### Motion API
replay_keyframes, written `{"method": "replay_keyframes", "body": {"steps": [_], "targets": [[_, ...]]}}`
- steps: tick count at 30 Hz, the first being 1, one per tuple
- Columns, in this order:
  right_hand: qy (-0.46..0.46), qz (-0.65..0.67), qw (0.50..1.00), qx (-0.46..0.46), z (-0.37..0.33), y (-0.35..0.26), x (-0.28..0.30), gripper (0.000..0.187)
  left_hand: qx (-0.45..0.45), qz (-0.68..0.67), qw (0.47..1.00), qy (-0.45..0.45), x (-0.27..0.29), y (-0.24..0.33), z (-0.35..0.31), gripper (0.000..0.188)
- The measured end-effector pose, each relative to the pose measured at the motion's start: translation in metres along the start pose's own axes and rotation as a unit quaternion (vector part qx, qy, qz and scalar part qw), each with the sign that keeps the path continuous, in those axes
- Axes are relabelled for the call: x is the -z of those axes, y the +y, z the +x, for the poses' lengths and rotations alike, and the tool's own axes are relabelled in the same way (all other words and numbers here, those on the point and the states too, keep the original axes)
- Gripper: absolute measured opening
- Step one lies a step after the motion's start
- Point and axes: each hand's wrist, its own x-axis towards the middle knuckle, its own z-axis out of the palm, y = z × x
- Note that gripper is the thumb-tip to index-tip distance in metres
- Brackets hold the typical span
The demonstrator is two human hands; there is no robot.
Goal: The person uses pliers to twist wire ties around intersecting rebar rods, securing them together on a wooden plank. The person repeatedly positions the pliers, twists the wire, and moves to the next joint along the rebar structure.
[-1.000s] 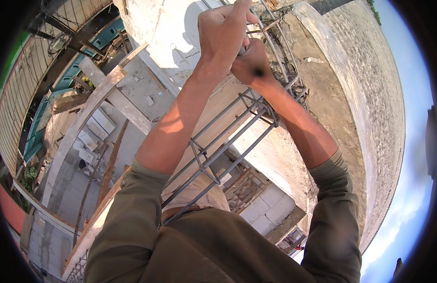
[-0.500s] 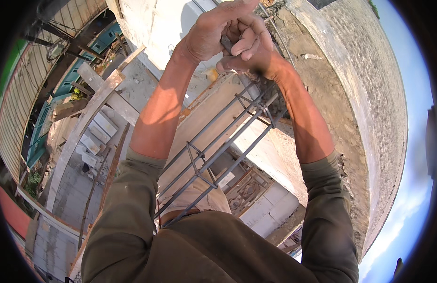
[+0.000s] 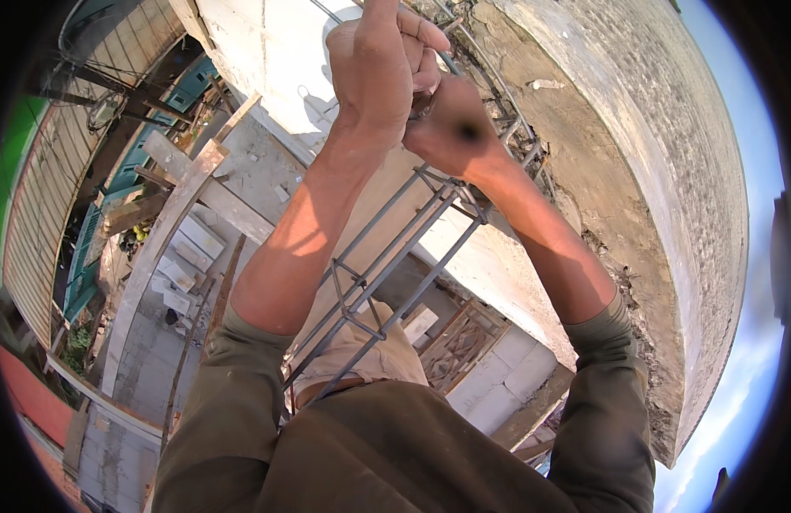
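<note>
My left hand (image 3: 374, 81) is raised at the top middle with its fingers curled; any held thing is hidden. Just right of it, my right hand (image 3: 455, 128) is closed in a fist and close against the left. A dark smudge covers part of that fist, and its contents cannot be made out. Both hands are over the upper part of a rebar cage (image 3: 387, 278), long steel bars tied with square stirrups. The cage slants from below the hands down toward my waist. More thin steel bars (image 3: 506, 90) show beyond the right hand.
A rough concrete wall (image 3: 669, 171) curves along the right. Wooden boards (image 3: 143, 286) form a frame at the left, above a lower floor with pale blocks (image 3: 177, 278). Corrugated roofing (image 3: 49, 197) lies far left. A lattice of wood (image 3: 468, 342) shows below the cage.
My left hand has turned, its back now facing me and its thumb side up. My right hand has closed into a fist and shifted slightly down. The view has shifted a little.
</note>
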Motion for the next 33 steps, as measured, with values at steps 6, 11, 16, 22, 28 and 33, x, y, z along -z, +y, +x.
{"method": "replay_keyframes", "body": {"steps": [6,11,16,22,28,33], "targets": [[0.061,-0.014,0.998,0.022,0.015,0.012,-0.002,0.039,-0.029,-0.052,0.983,0.172,-0.03,-0.006,0.025,0.05],[0.029,0.027,0.999,0.007,0.014,0.006,-0.005,0.034,-0.018,0.04,0.995,0.085,-0.011,0.0,0.002,0.04],[-0.002,0.105,0.994,0.004,0.019,0.028,-0.016,0.018,-0.08,0.044,0.99,-0.109,0.013,-0.008,0.005,0.047],[-0.092,0.126,0.987,0.029,0.03,0.012,-0.009,0.019,-0.154,0.138,0.973,-0.103,0.041,-0.016,-0.002,0.053],[-0.065,0.034,0.997,-0.017,0.017,0.015,-0.022,0.027,-0.119,0.108,0.966,0.202,0.003,-0.014,-0.002,0.055],[0.019,0.019,0.999,-0.025,0.031,0.018,-0.021,0.032,-0.089,0.144,0.95,0.263,-0.017,-0.013,0.03,0.052]]}}
